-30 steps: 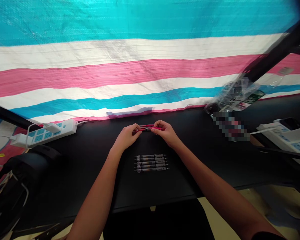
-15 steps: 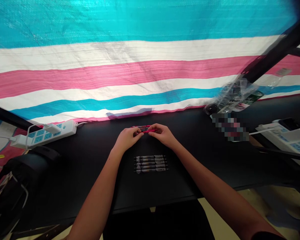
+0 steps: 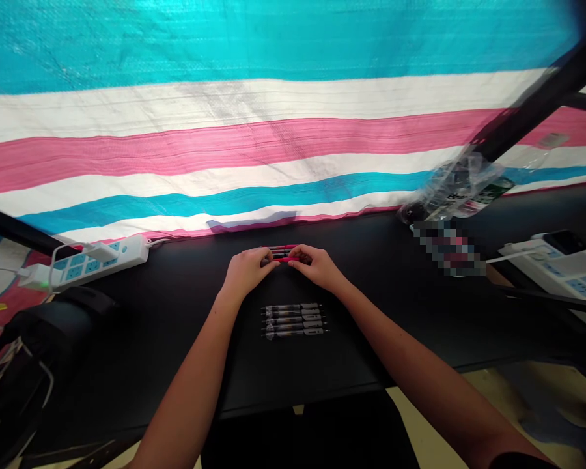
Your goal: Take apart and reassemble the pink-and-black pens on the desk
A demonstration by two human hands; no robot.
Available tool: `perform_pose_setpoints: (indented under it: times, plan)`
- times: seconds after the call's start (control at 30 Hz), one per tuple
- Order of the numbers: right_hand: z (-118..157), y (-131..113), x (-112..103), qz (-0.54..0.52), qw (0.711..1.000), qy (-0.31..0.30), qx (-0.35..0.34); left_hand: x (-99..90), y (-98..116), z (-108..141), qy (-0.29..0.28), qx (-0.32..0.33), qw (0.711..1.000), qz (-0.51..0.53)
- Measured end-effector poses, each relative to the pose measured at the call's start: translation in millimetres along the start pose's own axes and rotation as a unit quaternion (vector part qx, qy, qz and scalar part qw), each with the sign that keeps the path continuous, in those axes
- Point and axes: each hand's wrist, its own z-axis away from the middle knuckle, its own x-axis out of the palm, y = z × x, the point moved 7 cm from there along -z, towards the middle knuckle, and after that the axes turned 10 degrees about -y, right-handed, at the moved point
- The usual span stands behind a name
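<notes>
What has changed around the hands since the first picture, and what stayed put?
The right hand has shifted left, closer to the left hand, at the red pens; no clear release shows. The nearer row of pens and the striped sheet stayed put.

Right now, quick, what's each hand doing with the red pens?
Left hand: closed around the left ends of the red pens.
Right hand: closed around their right ends; how tightly either grips can't be told.
</notes>
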Motion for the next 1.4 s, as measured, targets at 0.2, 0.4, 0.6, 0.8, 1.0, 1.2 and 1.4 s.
perform_pose_setpoints:
  times: [0.2, 0.4, 0.6, 0.8, 1.0, 1.2, 1.4]
  plan:
    - [0, 5, -4, 0.04, 0.999, 0.011, 0.029, 2.5, 4, 1, 0.009, 0.047, 0.999, -0.022]
    - [-3, 8, -6, -0.04, 0.998, 0.003, 0.048, -5.3, 0, 2, 0.061, 0.037, 0.997, 0.002]
    - [-2, 13, -8, -0.146, 0.986, 0.028, 0.073, -11.8, -4, 3, 0.122, 0.051, 0.986, 0.1]
    - [-3, 19, -7, -0.246, 0.966, 0.053, 0.061, -0.8, -29, -10, 0.127, 0.023, 0.879, 0.459]
    - [-3, 22, -8, -0.269, 0.96, 0.066, 0.037, 9.5, -39, -10, 0.106, -0.028, 0.784, 0.612]
    - [-2, 21, -6, -0.283, 0.956, 0.055, 0.06, 10.8, -42, -9, 0.117, -0.054, 0.773, 0.622]
    - [-1, 23, -8, -0.275, 0.956, 0.067, 0.078, 11.1, -41, -9, 0.101, -0.062, 0.783, 0.611]
